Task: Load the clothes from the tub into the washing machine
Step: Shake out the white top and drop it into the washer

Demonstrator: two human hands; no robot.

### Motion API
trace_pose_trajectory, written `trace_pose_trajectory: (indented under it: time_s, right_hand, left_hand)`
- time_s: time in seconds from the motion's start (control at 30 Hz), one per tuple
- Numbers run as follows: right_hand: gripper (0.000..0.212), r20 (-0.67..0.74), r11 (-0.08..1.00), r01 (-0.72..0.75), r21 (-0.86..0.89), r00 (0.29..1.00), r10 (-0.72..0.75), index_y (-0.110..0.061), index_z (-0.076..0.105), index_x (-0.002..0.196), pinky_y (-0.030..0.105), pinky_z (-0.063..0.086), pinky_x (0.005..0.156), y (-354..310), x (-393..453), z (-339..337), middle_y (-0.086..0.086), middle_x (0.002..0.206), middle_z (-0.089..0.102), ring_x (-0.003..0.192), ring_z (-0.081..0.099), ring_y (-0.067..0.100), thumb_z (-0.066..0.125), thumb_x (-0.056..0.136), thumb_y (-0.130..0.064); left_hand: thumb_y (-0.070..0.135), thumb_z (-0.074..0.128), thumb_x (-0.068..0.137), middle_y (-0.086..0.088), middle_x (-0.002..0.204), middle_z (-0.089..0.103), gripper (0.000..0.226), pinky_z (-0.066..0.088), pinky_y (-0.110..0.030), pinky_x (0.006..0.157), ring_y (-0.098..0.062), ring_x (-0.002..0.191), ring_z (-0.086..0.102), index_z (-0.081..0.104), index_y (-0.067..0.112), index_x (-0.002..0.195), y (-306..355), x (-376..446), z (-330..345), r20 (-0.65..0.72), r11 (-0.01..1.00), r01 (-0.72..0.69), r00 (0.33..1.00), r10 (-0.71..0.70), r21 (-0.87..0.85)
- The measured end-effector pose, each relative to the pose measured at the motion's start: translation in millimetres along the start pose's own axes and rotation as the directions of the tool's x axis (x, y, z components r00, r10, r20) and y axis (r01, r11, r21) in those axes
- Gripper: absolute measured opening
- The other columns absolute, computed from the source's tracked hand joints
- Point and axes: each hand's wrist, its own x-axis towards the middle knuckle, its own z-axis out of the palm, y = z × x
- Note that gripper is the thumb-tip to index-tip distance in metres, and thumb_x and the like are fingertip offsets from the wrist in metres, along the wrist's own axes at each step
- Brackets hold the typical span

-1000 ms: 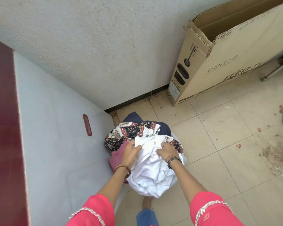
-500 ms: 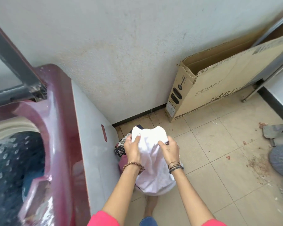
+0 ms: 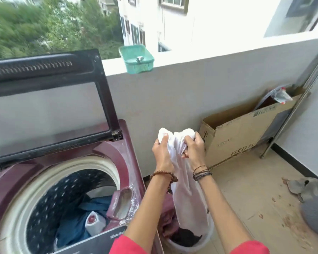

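My arms hide most of the tub (image 3: 189, 243) at the bottom centre; dark and maroon clothes show inside. The washing machine (image 3: 66, 180) at lower left stands lid up, blue clothes in its drum. My left hand (image 3: 162, 153) and right hand (image 3: 194, 150) each grip the white garment (image 3: 187, 195), bunched at mid-frame, hanging into the tub.

white garment (image 3: 187, 189) hangs bunched above the tub (image 3: 207, 241) of clothes, beside the open maroon washing machine (image 3: 106, 153).
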Motion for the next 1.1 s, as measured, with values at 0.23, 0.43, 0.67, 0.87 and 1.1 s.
trace_pose_trajectory:
  time_s: [0.23, 0.43, 0.67, 0.87, 1.1]
  right_hand:
    - [0.015, 0.205, 0.966, 0.162, 0.199, 0.957, -0.203, -0.011, 0.045, 0.078, 0.030, 0.056, 0.049, -146, -48, 74, 0.002, 0.051, 0.043, 0.041, 0.043, 0.006, 0.048, 0.088, -0.001]
    - [0.011, 0.384, 0.907, 0.315, 0.278, 0.829, -0.406, -0.012, 0.047, 0.088, 0.033, 0.055, 0.056, -242, -106, 163, 0.003, 0.061, 0.049, 0.050, 0.049, 0.009, 0.050, 0.087, -0.001]
    - [0.017, 0.498, 0.844, 0.327, 0.425, 0.694, -0.520, -0.003, 0.049, 0.105, 0.026, 0.053, 0.049, -318, -159, 251, 0.008, 0.075, 0.050, 0.062, 0.053, 0.014, 0.052, 0.088, -0.003]
    - [0.011, 0.544, 0.771, 0.295, 0.564, 0.571, -0.616, -0.007, 0.044, 0.096, 0.032, 0.055, 0.053, -366, -192, 292, 0.004, 0.069, 0.046, 0.046, 0.047, 0.005, 0.050, 0.089, -0.001]
    - [0.013, 0.602, 0.842, 0.236, 0.485, 0.609, -0.517, -0.007, 0.045, 0.098, 0.033, 0.058, 0.052, -331, -190, 325, 0.004, 0.069, 0.043, 0.055, 0.045, 0.009, 0.050, 0.088, -0.001]
  left_hand:
    - [0.034, 0.056, 0.088, -0.017, 0.103, 0.063, 0.043, 0.052, -0.038, 0.080, -0.027, 0.090, 0.060, 0.061, 0.000, 0.115, 162, -40, -16, 0.171, 0.966, -0.254, 0.955, 0.244, 0.042]
    - [0.037, 0.050, 0.092, -0.019, 0.108, 0.065, 0.046, 0.054, -0.036, 0.079, -0.026, 0.090, 0.063, 0.061, -0.001, 0.116, 289, -78, -49, 0.144, 0.905, -0.418, 0.894, 0.425, -0.073]
    - [0.033, 0.048, 0.092, -0.014, 0.090, 0.067, 0.035, 0.055, -0.031, 0.069, -0.022, 0.078, 0.063, 0.066, 0.004, 0.093, 408, -123, -97, 0.122, 0.769, -0.632, 0.759, 0.639, -0.093]
    - [0.040, 0.046, 0.090, -0.015, 0.096, 0.065, 0.045, 0.052, -0.041, 0.087, -0.026, 0.087, 0.062, 0.064, 0.004, 0.111, 472, -153, -129, 0.142, 0.728, -0.685, 0.720, 0.679, -0.007]
    - [0.033, 0.051, 0.090, -0.009, 0.089, 0.067, 0.036, 0.050, -0.032, 0.076, -0.023, 0.085, 0.060, 0.065, 0.006, 0.108, 479, -144, -175, 0.148, 0.730, -0.669, 0.743, 0.652, 0.140]
